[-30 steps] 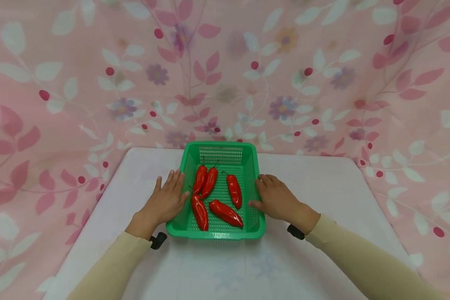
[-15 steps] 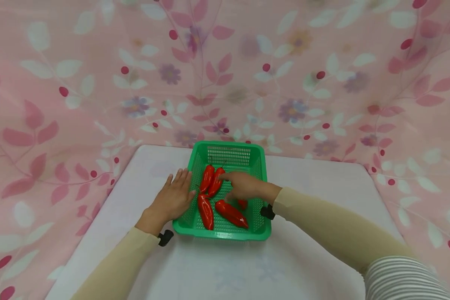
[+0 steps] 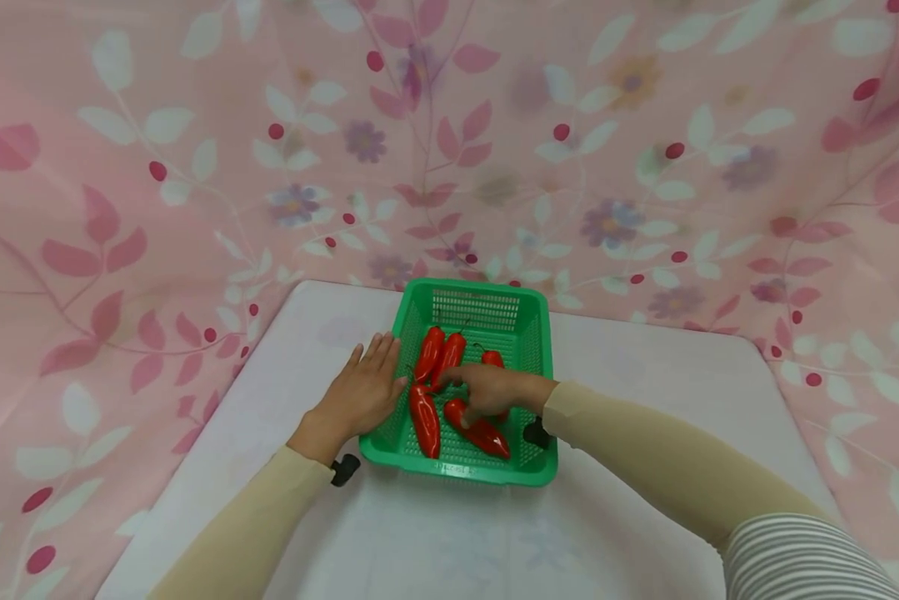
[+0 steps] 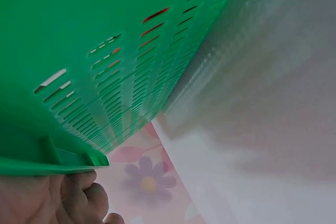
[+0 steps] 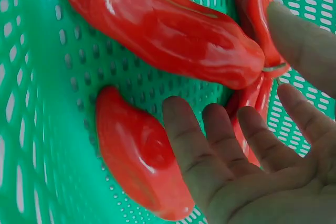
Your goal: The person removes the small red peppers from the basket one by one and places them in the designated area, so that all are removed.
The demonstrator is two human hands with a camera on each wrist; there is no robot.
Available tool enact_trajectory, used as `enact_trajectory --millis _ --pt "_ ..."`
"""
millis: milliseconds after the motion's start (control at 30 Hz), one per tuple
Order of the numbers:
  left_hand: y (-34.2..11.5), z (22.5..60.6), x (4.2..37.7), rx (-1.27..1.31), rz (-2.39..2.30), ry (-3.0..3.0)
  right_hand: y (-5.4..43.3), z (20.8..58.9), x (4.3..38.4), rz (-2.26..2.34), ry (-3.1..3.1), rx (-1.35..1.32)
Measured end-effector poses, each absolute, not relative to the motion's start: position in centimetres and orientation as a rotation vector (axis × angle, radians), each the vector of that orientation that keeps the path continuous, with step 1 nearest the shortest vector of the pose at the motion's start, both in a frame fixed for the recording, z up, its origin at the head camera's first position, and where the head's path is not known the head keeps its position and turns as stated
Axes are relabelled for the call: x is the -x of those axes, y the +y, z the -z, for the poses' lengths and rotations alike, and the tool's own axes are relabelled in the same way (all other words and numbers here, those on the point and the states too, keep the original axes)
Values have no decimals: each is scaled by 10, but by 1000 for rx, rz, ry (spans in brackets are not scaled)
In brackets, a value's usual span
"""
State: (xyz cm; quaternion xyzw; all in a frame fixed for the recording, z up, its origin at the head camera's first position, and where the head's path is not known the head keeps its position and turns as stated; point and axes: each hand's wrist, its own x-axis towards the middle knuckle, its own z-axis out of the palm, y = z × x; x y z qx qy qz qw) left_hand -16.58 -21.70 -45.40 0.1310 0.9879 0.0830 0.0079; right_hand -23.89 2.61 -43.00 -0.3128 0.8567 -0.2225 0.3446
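Observation:
In the head view, a green plastic basket (image 3: 456,471) holds several glossy red peppers. My left hand (image 3: 365,387) lies along its left rim, fingers straight; the left wrist view shows some fingers (image 4: 79,198) just by that rim. Inside the basket, my right hand (image 3: 486,387) hovers with fingers spread over the front pepper (image 3: 485,435) and partly covers the right pepper (image 3: 492,358). The right wrist view has nothing between the thumb and fingers, with the front pepper (image 5: 168,30) beyond them. Another pepper (image 5: 139,156) lies beside the fingers. A third pepper (image 3: 424,421) lies at front left.
Two peppers, one (image 3: 430,354) beside the other (image 3: 452,350), lie at the basket's back left. The basket stands on a white-covered table (image 3: 659,375). A pink floral cloth (image 3: 494,167) hangs behind and at the sides.
My right hand has left the right rim and reached in over the peppers, then drawn slightly toward the front one. The left hand stays at the left rim. The head view has shifted a little.

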Motion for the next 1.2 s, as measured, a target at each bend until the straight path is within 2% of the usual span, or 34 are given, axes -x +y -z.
enact_trajectory --millis 233,600,1200 --pt "-216 453 166 -397 -254 3086 21 440 237 475 2267 845" --pt "-216 454 166 -413 -245 3093 19 453 232 399 2240 751" --pt "-215 453 165 -395 -285 3083 23 446 254 793 2398 807"
